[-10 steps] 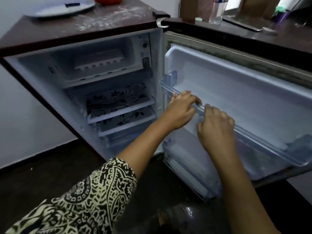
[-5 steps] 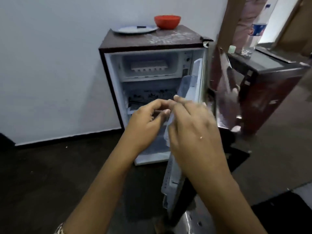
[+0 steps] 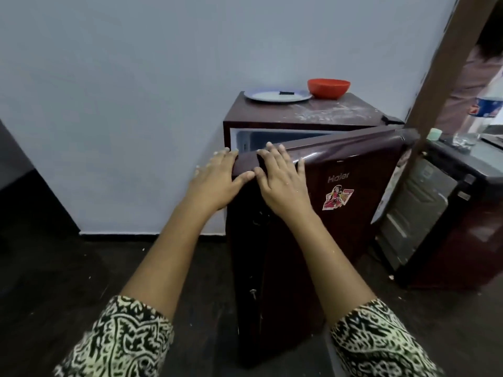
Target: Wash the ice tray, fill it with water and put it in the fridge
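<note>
A pale blue-grey wall (image 3: 122,91) fills the upper left and centre of the frame, with a black skirting strip (image 3: 117,235) at its foot. Below lies a dark floor (image 3: 68,268). A brown wooden post (image 3: 435,77) slants up at the right, with a dark cabinet (image 3: 476,232) beyond it.

The fridge door (image 3: 340,227) hides nearly all the inside of the fridge (image 3: 326,112); only a strip under its top edge shows. A bottle (image 3: 487,107) is cut off at the right edge. The dark thing (image 3: 287,92) on the plate (image 3: 266,96) is too small to tell.
</note>
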A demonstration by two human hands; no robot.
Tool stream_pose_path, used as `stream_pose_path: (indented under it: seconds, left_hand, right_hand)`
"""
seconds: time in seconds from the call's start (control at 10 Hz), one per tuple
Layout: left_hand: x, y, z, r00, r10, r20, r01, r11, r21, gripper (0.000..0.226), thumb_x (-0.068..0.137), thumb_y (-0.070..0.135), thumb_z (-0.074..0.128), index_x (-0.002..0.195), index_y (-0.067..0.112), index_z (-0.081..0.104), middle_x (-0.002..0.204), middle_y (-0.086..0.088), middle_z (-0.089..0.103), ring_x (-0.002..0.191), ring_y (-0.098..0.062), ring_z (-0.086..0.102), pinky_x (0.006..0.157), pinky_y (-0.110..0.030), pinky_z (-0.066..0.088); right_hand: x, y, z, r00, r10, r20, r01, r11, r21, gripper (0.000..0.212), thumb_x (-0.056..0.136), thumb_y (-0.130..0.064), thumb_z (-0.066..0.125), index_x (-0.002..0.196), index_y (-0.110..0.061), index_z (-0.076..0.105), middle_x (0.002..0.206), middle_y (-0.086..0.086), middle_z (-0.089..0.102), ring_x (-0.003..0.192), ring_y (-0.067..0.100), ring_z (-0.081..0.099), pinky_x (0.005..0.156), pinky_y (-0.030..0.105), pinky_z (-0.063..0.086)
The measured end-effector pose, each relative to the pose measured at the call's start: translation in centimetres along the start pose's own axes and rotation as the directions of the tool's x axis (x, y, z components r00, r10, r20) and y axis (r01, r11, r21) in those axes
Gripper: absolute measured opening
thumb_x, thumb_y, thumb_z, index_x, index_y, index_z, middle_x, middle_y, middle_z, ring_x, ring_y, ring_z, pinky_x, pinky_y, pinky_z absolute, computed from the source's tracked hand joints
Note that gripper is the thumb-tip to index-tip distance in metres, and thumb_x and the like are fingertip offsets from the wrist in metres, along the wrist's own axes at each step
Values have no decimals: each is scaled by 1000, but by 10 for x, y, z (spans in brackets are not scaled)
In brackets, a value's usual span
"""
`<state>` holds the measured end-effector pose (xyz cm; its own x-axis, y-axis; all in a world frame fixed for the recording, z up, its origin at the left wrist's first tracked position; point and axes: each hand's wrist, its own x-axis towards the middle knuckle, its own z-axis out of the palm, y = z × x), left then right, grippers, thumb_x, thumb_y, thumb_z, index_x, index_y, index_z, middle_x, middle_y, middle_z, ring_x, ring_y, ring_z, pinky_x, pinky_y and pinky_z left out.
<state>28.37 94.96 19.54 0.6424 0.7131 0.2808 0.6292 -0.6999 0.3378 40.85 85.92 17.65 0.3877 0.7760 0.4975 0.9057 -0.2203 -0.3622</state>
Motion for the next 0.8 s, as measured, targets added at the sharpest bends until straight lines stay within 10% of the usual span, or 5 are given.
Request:
stream_pose_path:
  seconds: [0.6, 0.8]
  left_hand:
    - [186, -98, 53, 997, 36, -62, -42, 994, -105, 69, 89, 66, 22, 152, 41, 15, 162, 16, 7, 150, -10, 1, 116, -56, -1]
    - [208, -93, 7, 986, 25, 165, -33, 998, 46, 57, 90, 67, 39, 138, 37, 48, 142, 12, 51, 133, -13, 45, 116, -50, 17]
  right_hand:
    - [168, 46, 101, 988, -134, -80, 111, 965, -236, 52, 98, -46, 36, 143, -19, 38, 147, 7, 38, 135, 26, 30, 110, 48, 14]
    - [211, 41, 70, 995, -88, 40, 94, 975, -203, 45, 97, -49, 31, 112, -17, 59, 117, 6, 57, 114, 29, 44, 99, 51, 22]
